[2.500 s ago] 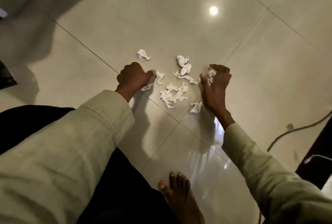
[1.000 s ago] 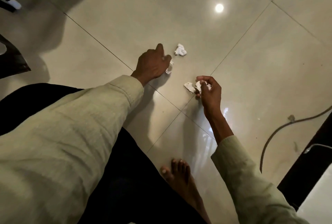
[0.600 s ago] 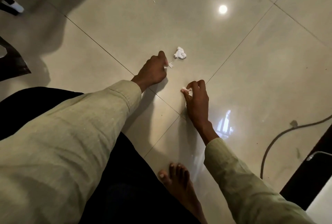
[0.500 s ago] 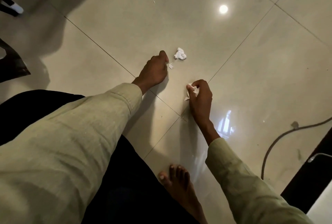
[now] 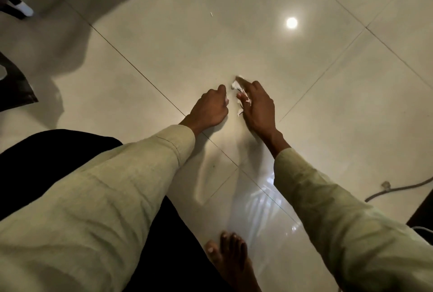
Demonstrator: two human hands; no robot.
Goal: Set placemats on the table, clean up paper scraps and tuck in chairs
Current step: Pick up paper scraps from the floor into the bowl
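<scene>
Both hands are down on the glossy cream tile floor (image 5: 164,40). My left hand (image 5: 210,108) is curled into a fist, with a sliver of white paper showing at its thumb. My right hand (image 5: 256,106) sits just to its right, fingers bent over white paper scraps (image 5: 243,101) that poke out under the palm. Its fingertips touch one crumpled white scrap (image 5: 235,83) on the floor. The two hands are almost touching. Most of the paper is hidden inside the hands.
My bare foot (image 5: 230,259) stands on the tile near the bottom. A grey cable (image 5: 398,189) snakes across the floor at the right, beside dark furniture (image 5: 421,214). A dark chair base (image 5: 14,87) and leg (image 5: 20,6) sit at the left edge.
The pile of scraps on the floor has been gathered into both hands. My right hand has moved up and left to the last crumpled scrap, next to my left hand.
</scene>
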